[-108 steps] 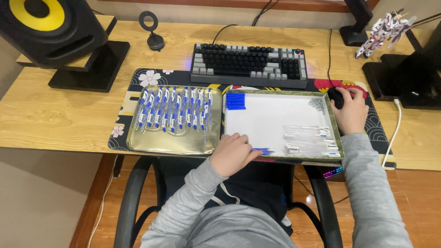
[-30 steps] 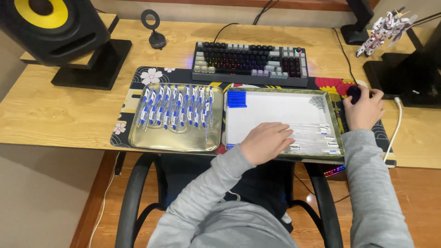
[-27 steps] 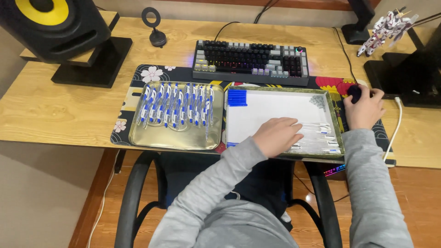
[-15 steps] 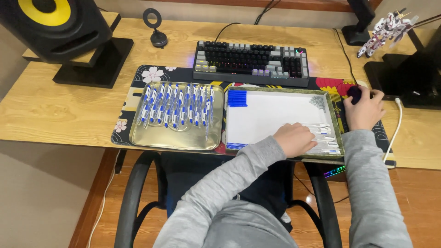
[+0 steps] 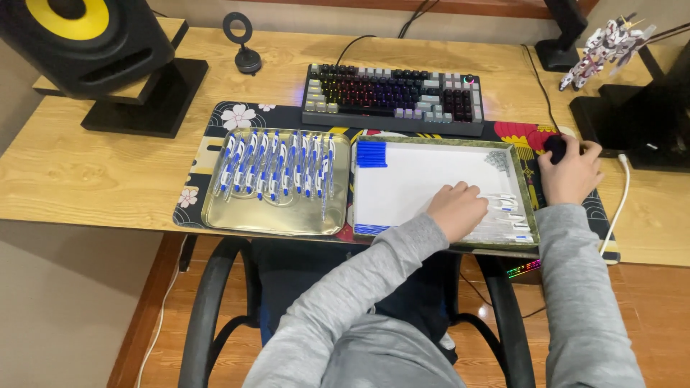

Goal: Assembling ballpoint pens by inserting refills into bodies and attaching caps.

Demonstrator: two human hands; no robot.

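Left hand point(image 5: 457, 210) lies palm down inside the white-lined tray point(image 5: 402, 188), fingers loosely curled, fingertips on the pile of clear pen barrels point(image 5: 504, 215) at the tray's right end. Whether it pinches one cannot be told. Right hand point(image 5: 571, 173) rests just right of the white-lined tray, cupped over a dark mouse point(image 5: 555, 146), fingers draped across it.

Inside the white-lined tray: blue pen parts point(image 5: 371, 154) stacked in the far left corner, a thin row of blue pieces point(image 5: 372, 230) along the near left edge, a small grey heap of springs point(image 5: 497, 159) in the far right corner.

Immediately left of the white-lined tray, touching it, sits a metal tray point(image 5: 244, 215) holding a row of assembled blue-and-white pens point(image 5: 277, 167). Both trays rest on a dark flowered mat point(image 5: 237, 115) on the wooden table point(image 5: 86, 172). Keyboard point(image 5: 393, 98) sits just beyond the white-lined tray; a black speaker point(image 5: 86, 39) with yellow cone stands well to its far left.
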